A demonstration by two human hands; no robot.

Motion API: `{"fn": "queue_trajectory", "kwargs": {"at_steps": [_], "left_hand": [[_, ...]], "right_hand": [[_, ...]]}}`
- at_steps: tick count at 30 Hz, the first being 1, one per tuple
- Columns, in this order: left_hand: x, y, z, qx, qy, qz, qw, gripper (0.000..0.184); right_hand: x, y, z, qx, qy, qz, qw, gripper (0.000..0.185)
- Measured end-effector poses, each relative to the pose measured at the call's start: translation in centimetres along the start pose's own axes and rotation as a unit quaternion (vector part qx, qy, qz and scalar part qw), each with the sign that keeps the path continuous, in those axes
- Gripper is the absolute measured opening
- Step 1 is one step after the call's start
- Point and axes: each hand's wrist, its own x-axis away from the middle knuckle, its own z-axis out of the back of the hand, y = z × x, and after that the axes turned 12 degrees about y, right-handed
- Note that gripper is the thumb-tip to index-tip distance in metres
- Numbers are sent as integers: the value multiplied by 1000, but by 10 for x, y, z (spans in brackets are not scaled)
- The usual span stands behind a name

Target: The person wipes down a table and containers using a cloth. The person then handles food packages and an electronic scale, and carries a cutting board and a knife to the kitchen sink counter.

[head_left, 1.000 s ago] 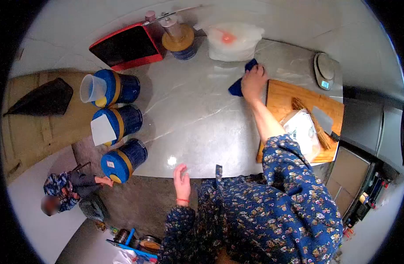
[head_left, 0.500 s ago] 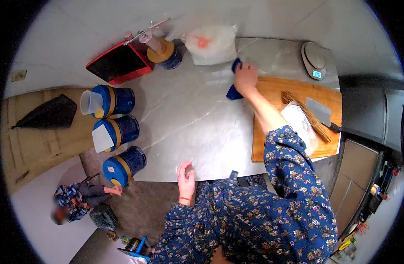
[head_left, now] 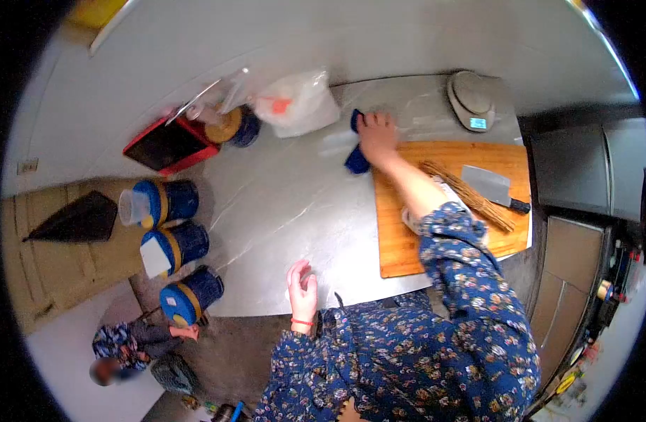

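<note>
At the far side of the grey marbled table (head_left: 267,239), my right hand (head_left: 377,138) presses down on a dark blue cloth (head_left: 357,162), which sticks out from under the palm at both ends. The hand is just off the upper left corner of a wooden cutting board (head_left: 397,239). On that board lie a bundle of thin brown stalks (head_left: 471,195) and a cleaver (head_left: 486,184) with a black handle. My left hand (head_left: 302,285) hovers by the front edge of the table, empty, with its fingers loosely bent and the thumb apart.
A digital scale (head_left: 471,105) stands at the back right. Toward the back left are a clear bag of white contents (head_left: 298,105) and a red-framed screen (head_left: 169,146). Three blue tubs (head_left: 179,200) line the left edge. Another person (head_left: 129,344) sits at the lower left.
The camera view has shifted, so the table things appear moved. The right hand and cloth now sit slightly farther from the clear bag. The left hand stays by the front edge.
</note>
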Motion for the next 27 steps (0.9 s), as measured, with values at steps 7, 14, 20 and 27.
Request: {"fn": "queue_trajectory", "kwargs": {"at_steps": [7,14,20,27], "left_hand": [[12,20,-47,-93,-18,78,992,41],[10,50,-97,-98,-43,54,993,38],[-13,84,-136,-112,-94,30,989,39],[-45,106,-184,-111,-139,-39,983,41]], "right_hand": [[-62,38,-51,-133,151,48,978,39],[-63,182,-48,-40,114,-37,992,40],[-15,139,-17,-55,88,-17,994,43],[-43,173,-35,-156,70,25,985,42]]}}
